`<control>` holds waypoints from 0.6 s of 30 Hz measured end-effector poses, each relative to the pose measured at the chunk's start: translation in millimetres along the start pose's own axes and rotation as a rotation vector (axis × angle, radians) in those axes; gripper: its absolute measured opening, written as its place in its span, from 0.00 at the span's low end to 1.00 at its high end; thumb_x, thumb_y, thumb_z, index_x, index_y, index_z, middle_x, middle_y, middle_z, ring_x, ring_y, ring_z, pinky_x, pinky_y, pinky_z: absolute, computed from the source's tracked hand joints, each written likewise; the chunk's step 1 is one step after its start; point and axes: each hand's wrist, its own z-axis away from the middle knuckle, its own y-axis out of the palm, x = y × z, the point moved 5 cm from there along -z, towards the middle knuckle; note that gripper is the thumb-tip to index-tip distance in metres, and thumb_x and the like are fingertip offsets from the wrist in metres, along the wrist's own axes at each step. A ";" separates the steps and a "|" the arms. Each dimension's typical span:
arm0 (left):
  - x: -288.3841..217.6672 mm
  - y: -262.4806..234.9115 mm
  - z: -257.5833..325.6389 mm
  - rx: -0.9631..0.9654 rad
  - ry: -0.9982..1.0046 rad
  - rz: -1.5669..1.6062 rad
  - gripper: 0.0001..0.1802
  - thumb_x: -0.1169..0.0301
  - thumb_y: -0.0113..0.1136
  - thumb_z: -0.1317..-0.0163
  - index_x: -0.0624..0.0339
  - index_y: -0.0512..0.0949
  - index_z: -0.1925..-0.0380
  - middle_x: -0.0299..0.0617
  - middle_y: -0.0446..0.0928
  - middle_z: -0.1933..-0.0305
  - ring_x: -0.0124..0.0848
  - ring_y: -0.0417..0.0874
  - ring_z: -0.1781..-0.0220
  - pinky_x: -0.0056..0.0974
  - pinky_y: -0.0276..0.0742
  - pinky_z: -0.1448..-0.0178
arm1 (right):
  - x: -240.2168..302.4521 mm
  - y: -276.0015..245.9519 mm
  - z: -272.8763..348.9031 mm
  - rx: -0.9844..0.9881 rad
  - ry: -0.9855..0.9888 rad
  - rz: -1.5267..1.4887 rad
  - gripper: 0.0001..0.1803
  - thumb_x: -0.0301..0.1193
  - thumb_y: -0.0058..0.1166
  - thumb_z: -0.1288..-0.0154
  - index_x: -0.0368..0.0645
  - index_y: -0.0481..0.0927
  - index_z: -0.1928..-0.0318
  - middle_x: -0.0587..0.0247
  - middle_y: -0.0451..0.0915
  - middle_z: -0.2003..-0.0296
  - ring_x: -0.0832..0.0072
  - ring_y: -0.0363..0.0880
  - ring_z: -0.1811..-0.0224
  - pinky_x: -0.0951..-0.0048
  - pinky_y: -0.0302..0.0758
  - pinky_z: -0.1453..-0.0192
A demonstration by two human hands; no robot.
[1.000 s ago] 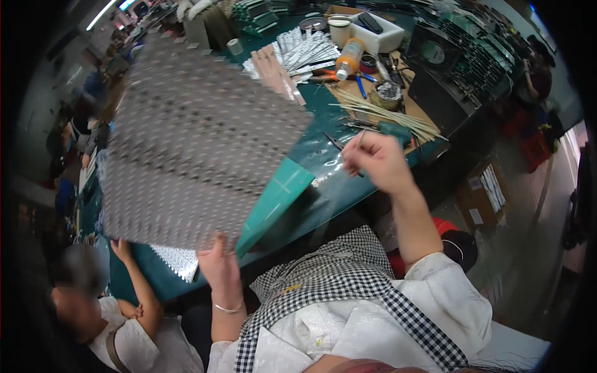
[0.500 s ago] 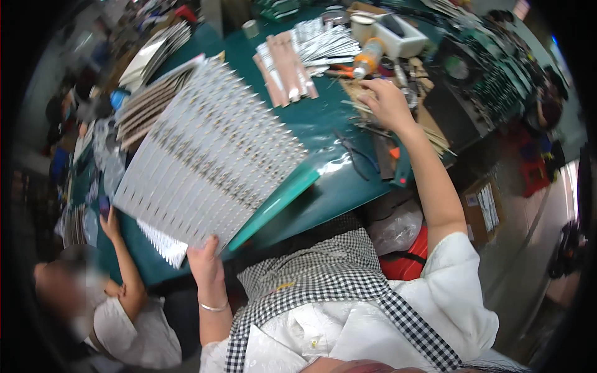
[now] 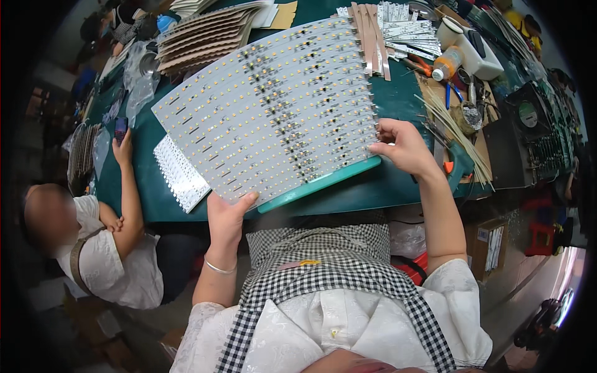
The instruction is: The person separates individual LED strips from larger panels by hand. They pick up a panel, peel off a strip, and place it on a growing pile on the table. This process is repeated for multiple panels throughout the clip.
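White LED panel (image 3: 273, 112) between left hand (image 3: 227, 217) and right hand (image 3: 404, 146).

Green table (image 3: 398, 180) carrying the surrounding items. Far left: a stack of brown-edged panels (image 3: 205, 31) lying flat, with clear plastic bags (image 3: 138, 81) beside it. Far centre: loose white strips (image 3: 410, 34) and brown strips (image 3: 370, 37) side by side. Far right: a white box (image 3: 476, 46) with an orange-capped bottle (image 3: 446, 63) just in front of it, and blue-handled tools (image 3: 451, 93) nearby. Right edge: a bundle of thin pale sticks (image 3: 457, 133) fanned over brown card. Left: a seated co-worker in a white top (image 3: 102, 261) resting an arm on the table, a dark phone (image 3: 120, 129) in that person's raised hand.
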 end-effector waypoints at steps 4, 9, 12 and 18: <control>-2.9 6.0 -1.7 0.030 0.040 -0.006 0.26 0.81 0.67 0.51 0.70 0.71 0.49 0.44 0.78 0.52 0.31 0.79 0.52 0.36 0.75 0.45 | -4.6 -4.6 4.6 -0.020 0.044 -0.082 0.08 0.18 0.61 0.47 0.33 0.75 0.66 0.68 0.78 0.72 0.85 0.74 0.67 0.78 0.73 0.61; 2.8 2.6 -13.9 0.053 0.032 -0.085 0.27 0.82 0.68 0.53 0.71 0.71 0.51 0.45 0.78 0.54 0.31 0.80 0.54 0.35 0.76 0.47 | -13.2 -7.1 -2.1 -0.017 0.050 -0.049 0.09 0.16 0.60 0.47 0.34 0.75 0.65 0.69 0.78 0.71 0.84 0.75 0.66 0.79 0.73 0.60; 2.4 2.6 -16.1 0.041 0.068 -0.108 0.27 0.83 0.68 0.54 0.71 0.71 0.51 0.45 0.78 0.55 0.31 0.80 0.55 0.35 0.76 0.48 | -9.2 -4.5 -3.1 -0.005 0.072 -0.062 0.08 0.17 0.60 0.48 0.34 0.75 0.67 0.69 0.78 0.72 0.84 0.74 0.67 0.79 0.73 0.60; 13.5 -3.0 -13.5 0.086 0.007 -0.151 0.23 0.79 0.69 0.51 0.71 0.74 0.53 0.44 0.80 0.56 0.30 0.81 0.56 0.34 0.77 0.49 | -6.6 -9.1 -2.4 -0.025 0.047 0.086 0.09 0.19 0.63 0.50 0.35 0.75 0.70 0.70 0.77 0.74 0.84 0.72 0.70 0.78 0.71 0.63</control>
